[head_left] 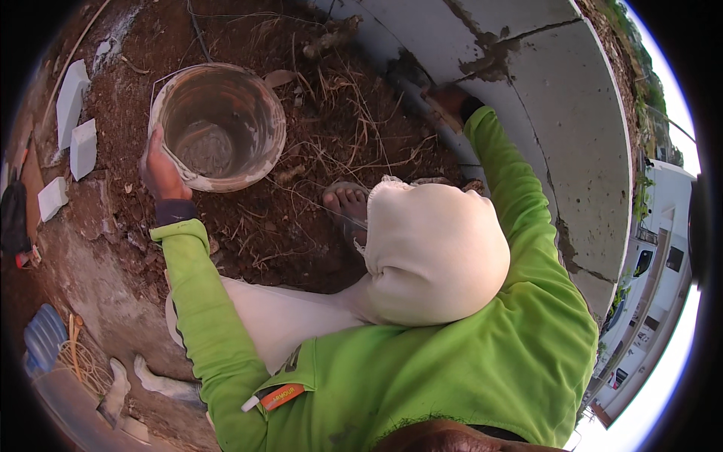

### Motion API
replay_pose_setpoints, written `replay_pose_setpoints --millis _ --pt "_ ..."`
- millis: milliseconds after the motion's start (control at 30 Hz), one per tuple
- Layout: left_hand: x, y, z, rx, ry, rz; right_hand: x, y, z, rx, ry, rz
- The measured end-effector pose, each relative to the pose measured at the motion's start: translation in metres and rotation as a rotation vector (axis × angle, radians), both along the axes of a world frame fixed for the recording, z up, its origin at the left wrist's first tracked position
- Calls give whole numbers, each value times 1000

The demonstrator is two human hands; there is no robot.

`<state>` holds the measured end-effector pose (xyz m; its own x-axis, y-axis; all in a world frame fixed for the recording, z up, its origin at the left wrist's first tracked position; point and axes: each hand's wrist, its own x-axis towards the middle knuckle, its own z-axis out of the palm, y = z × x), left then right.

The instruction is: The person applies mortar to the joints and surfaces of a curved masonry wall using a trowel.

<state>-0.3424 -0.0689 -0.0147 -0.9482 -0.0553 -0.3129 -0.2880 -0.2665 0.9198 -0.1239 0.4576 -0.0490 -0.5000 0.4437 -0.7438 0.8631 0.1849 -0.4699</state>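
Observation:
My left hand (164,167) is closed on the left side of a round, mortar-smeared bucket (260,113). The bucket stands tilted toward me on the soil, with a little grey wet mortar (203,147) at its bottom. Stretched out to the right, my right hand (447,104) is low against a wall of light grey blocks (565,90). Its fingers are closed and partly in shadow; what they hold, if anything, I cannot make out. Dark wet mortar (493,60) marks the block joints just above that hand.
White block pieces (73,102) lie on the soil at left. Dry roots and stalks (354,113) cover the ground between bucket and wall. My bare foot (349,202) stands below my bent knee (444,256). Coiled cord (79,361) and dusty feet (166,384) are at lower left.

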Motion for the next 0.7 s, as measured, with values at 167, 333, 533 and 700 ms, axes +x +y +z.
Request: replay_pose_setpoints --millis 167,333,533,700 --pt "0 -3 -1 -20 -2 23 8 -13 46 -153 31 -101" --pt "1 -7 -1 -33 10 33 46 -52 81 -28 100 -236" --pt "-2 -1 1 -74 55 -32 72 -65 40 208 75 -45" --pt "-5 -1 -1 -53 46 -44 52 -32 4 240 85 192"
